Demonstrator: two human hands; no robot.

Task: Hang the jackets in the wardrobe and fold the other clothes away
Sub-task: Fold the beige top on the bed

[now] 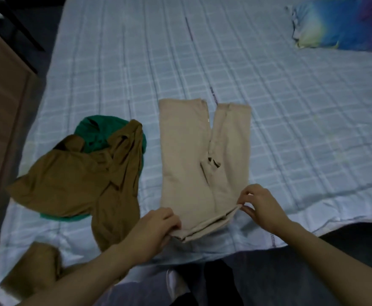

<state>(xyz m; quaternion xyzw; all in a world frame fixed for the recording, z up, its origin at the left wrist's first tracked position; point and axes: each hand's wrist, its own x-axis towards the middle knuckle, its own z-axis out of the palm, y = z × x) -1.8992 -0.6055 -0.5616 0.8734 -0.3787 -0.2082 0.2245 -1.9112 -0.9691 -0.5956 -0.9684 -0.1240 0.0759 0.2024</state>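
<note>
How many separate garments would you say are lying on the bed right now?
3: beige trousers in the middle, pinched by both hands; a brown garment crumpled at left; a green one under it. More may be hidden beneath.

Beige trousers (194, 164) lie flat on the bed, legs pointing away, near edge lifted and pinched at both corners. Just left, a crumpled brown garment (81, 182) sprawls over a green garment (92, 133), hiding most of it.

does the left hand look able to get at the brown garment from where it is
Probably yes: the left hand is pinching the beige garment right beside the brown garment, with nothing lying between them, though it must release its grip first.
</note>
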